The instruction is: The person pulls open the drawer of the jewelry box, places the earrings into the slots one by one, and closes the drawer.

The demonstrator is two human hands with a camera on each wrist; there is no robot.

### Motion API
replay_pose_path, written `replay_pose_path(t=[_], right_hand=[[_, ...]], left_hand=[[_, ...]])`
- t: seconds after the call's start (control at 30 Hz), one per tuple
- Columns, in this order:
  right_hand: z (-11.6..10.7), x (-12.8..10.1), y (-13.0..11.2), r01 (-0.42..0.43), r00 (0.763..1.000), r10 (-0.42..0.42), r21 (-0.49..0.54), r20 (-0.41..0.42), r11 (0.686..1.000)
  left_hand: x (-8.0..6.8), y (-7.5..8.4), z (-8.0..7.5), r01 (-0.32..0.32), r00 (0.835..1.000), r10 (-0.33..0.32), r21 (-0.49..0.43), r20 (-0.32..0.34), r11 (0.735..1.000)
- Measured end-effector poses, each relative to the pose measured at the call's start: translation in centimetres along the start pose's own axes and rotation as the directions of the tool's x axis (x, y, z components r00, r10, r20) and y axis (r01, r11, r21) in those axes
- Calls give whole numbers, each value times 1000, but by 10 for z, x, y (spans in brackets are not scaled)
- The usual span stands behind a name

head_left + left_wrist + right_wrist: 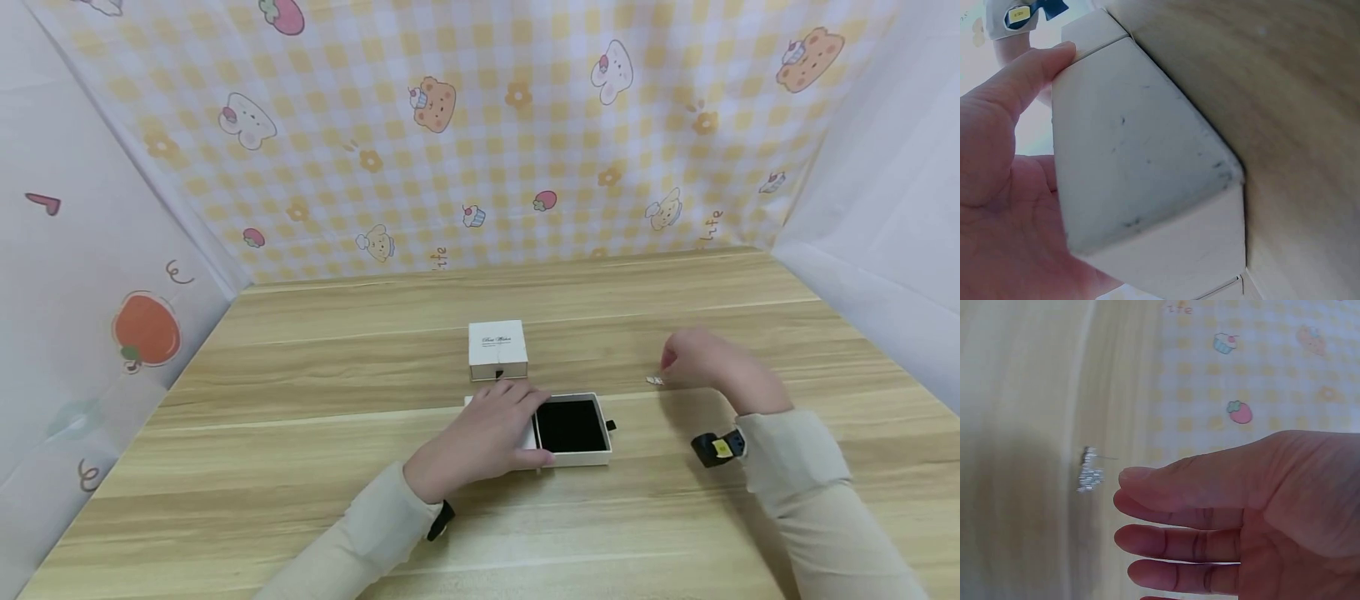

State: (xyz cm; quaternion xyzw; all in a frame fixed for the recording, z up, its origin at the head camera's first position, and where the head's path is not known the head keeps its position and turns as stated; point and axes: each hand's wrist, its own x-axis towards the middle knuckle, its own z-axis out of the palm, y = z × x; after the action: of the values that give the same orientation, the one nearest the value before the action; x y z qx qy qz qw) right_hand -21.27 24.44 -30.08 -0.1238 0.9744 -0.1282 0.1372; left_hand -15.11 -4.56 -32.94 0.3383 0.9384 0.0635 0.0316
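My left hand (pixel 483 433) grips a white drawer box (pixel 1141 144) from above, thumb on its near side and fingers across its far side. The box's drawer (pixel 573 458) is pulled out to the right, showing a black lining and a small black tab. Over the table at the right, my right hand (pixel 705 362) has its thumb and index fingertips close together. Just beyond those fingertips is a small glittering piece of jewelry (pixel 1090 472), perhaps an earring, with a thin wire sticking out. No grip on it is visible.
A second white box (pixel 498 343) with printed lettering and a black tab stands behind the opened one. Wood-grain table (pixel 337 333) surrounds them. A yellow-checked cloth (pixel 510 150) hangs at the back, with white cloth (pixel 75 275) at the sides.
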Motion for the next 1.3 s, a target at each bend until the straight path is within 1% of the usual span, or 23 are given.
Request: replay_pose_path(t=[0.1, 0.2, 0.63, 0.87, 1.13, 1.3], right_hand=[[4, 2, 1, -21, 1000, 21, 21, 8, 1000], [8, 3, 2, -30, 1000, 29, 22, 10, 999], [12, 6, 4, -32, 999, 32, 3, 31, 999], [12, 6, 3, -12, 999, 12, -24, 36, 1000], [14, 6, 4, 5, 999, -4, -24, 50, 1000], [14, 6, 4, 16, 998, -14, -26, 54, 1000]], left_hand=[[0, 0, 0, 1, 1000, -1, 0, 3, 1000], [-1, 1, -1, 1, 1000, -1, 0, 6, 1000], [-1, 1, -1, -2, 1000, 2, 1, 4, 1000], [-2, 1, -2, -10, 1000, 10, 14, 1, 1000], [-2, 2, -2, -9, 1000, 8, 26, 8, 1000], [-2, 2, -2, -12, 1000, 12, 28, -3, 1000]])
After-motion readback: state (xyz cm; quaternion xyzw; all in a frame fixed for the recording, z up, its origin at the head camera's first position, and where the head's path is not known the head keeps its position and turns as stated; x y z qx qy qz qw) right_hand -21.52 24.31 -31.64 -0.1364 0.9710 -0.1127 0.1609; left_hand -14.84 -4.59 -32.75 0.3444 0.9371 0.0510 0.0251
